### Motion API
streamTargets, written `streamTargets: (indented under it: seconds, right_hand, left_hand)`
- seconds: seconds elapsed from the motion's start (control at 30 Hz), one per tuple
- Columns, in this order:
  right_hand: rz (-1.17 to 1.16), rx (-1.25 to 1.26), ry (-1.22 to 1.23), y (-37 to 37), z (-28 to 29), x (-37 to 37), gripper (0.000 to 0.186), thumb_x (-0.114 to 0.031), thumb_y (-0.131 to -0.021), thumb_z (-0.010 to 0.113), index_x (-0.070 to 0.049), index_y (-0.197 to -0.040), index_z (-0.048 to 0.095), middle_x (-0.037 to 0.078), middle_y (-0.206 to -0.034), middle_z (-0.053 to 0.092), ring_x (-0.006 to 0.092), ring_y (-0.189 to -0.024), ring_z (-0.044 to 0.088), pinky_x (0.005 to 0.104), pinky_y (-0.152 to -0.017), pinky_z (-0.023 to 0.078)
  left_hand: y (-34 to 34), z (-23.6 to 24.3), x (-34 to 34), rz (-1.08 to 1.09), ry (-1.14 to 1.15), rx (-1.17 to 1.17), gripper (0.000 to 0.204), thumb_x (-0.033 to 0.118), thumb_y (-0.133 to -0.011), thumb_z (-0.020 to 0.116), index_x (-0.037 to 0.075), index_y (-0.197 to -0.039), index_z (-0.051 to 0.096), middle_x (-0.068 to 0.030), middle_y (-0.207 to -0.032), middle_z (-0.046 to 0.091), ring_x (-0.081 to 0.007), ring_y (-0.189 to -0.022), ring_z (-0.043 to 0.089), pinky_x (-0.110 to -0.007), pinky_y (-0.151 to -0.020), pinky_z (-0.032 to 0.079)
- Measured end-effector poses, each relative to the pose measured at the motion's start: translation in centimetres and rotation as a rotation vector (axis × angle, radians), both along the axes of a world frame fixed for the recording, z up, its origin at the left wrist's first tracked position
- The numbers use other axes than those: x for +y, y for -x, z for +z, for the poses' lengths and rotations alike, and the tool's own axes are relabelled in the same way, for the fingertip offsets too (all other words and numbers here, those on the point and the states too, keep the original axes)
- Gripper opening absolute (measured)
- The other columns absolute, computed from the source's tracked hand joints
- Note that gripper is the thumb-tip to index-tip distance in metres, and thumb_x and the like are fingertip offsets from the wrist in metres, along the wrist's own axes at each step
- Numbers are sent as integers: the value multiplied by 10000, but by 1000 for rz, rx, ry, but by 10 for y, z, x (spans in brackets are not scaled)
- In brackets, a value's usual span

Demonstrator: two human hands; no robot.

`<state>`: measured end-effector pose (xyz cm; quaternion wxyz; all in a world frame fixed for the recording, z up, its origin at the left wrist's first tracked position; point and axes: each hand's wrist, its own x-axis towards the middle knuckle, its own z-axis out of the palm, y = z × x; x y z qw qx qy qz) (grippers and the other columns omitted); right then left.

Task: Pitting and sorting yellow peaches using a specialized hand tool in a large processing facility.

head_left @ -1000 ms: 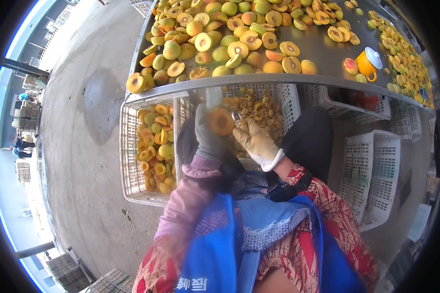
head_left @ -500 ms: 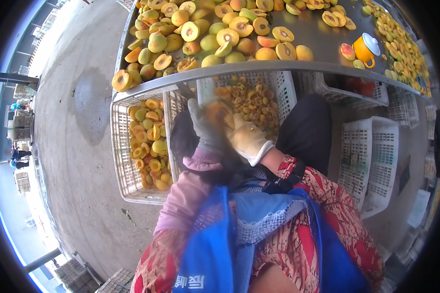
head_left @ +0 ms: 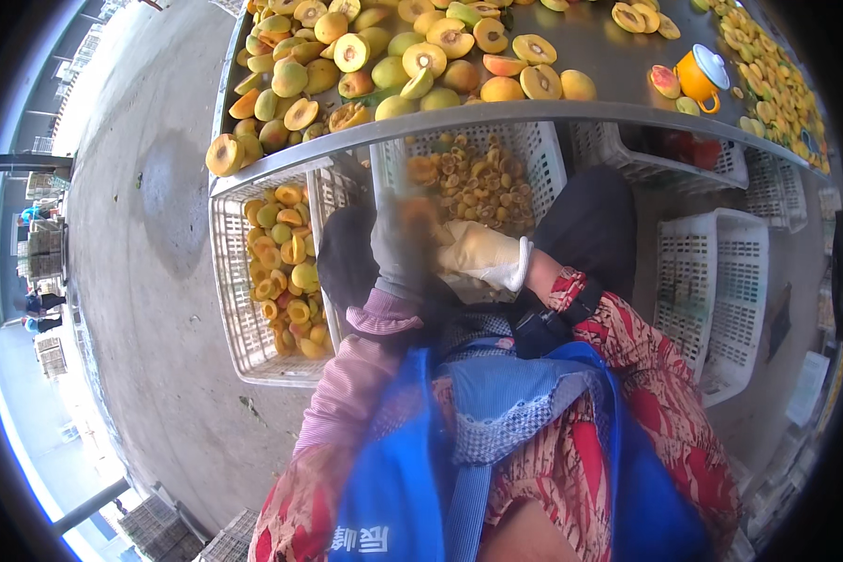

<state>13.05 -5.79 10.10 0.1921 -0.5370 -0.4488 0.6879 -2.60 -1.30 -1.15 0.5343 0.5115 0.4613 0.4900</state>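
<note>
Fruit and both hands have drifted left and lower in the frame, blurred.

The orange fruit [head_left: 420, 214] sits centre frame, gripped in the grey-gloved left hand [head_left: 398, 248]; the cream-gloved right hand [head_left: 478, 255] closes in touching from its right, curled; white crate [head_left: 534, 150] of pits behind.

I note a grey metal worktop [head_left: 618, 56] bearing heaped whole and halved peaches [head_left: 393, 56] and an orange pot [head_left: 698, 75].
</note>
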Motion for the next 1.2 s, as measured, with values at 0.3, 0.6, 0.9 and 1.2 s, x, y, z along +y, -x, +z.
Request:
streamTargets:
  seconds: [0.3,0.6,0.9,1.2]
  right_hand:
    - [-92,528,430,-1,-31,-3,178,-226,-839,565,-134,-722,468,-24,-551,435,90,-389,411,255,-328,289]
    - [-32,578,403,-12,-32,-2,181,-238,-875,528,-135,-748,450,-58,-515,352,54,-360,309,228,-329,219]
    - [-40,1131,506,-18,-49,-8,184,-240,-933,485,-90,-830,507,-63,-480,307,53,-298,222,225,-272,156]
    - [-516,192,-26,-36,-14,-3,160,-205,-833,586,-74,-898,520,-1,-589,468,86,-438,434,225,-384,342]
  left_hand:
    - [-32,61,1,146,325,-197,516,413,-974,427,-19,-789,639,-73,-677,620,-142,-579,526,-252,-549,410]
    - [-29,41,6,39,241,-73,417,360,-970,461,-15,-904,630,-63,-668,619,-135,-567,535,-249,-520,410]
    - [-25,5,25,-187,465,-486,491,481,-925,477,14,-1002,606,-100,-833,640,-208,-732,613,-309,-670,509]
    - [7,48,11,-381,-18,62,399,318,-871,528,45,-1162,535,-113,-1089,595,-298,-1032,572,-468,-881,482]
